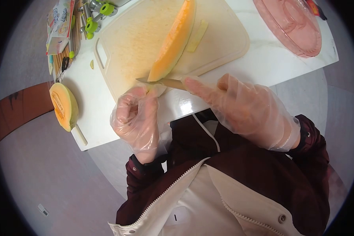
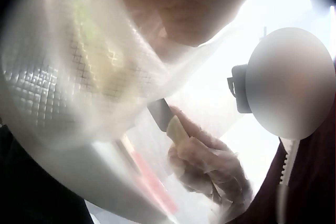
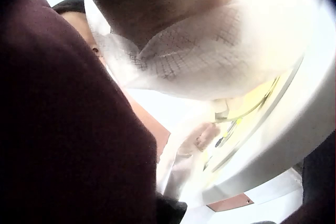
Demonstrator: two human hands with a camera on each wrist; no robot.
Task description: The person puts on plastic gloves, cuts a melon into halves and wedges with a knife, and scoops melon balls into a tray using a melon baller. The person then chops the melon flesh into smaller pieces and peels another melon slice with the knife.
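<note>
In the head view a long orange melon slice [image 1: 173,43] lies on the cream cutting board [image 1: 126,35], its near end over the board's edge. My gloved right hand [image 1: 251,106] grips a knife [image 1: 171,83], whose blade crosses just below that end and points left. The knife's cream handle [image 2: 177,130] shows in the left wrist view. Curled in a clear plastic glove, my left hand [image 1: 135,118] is beside the blade tip and pinches a small pale piece of melon rind [image 1: 157,90], partly hidden by its fingers. A cut rind strip [image 1: 197,37] lies right of the slice.
A melon half [image 1: 65,106] with seeds sits at the table's left edge, over a pale handle [image 1: 81,135]. Wooden skewers, a plastic bag [image 1: 60,25] and green-and-metal utensils [image 1: 92,25] occupy the far left. A pink divided plate [image 1: 295,29] stands at far right.
</note>
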